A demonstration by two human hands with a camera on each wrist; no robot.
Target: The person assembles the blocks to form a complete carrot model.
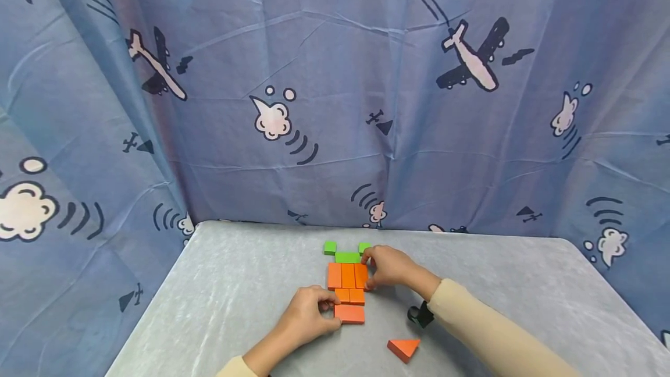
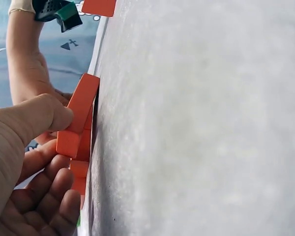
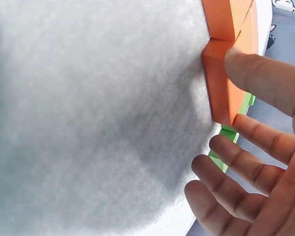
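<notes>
My left hand [image 1: 309, 316] pinches the left end of a red-orange block [image 1: 349, 314], thumb at its near side and index finger at its far side. In the left wrist view the same block [image 2: 83, 105] shows between thumb and index finger, the other fingers loosely bent. Farther back, my right hand [image 1: 389, 265] holds the rightmost orange block [image 1: 361, 276] of a row of three by its two ends. The right wrist view shows its thumb and index finger on that block [image 3: 218, 83]. Two small orange blocks [image 1: 349, 295] lie between the row and the red-orange block.
Beyond the orange row lie a green block [image 1: 347, 258] and two small green cubes, one the left cube [image 1: 330, 247]. A red-orange triangular block [image 1: 403, 349] lies at the near right. A blue patterned curtain [image 1: 335, 132] hangs behind the grey table [image 1: 235, 284].
</notes>
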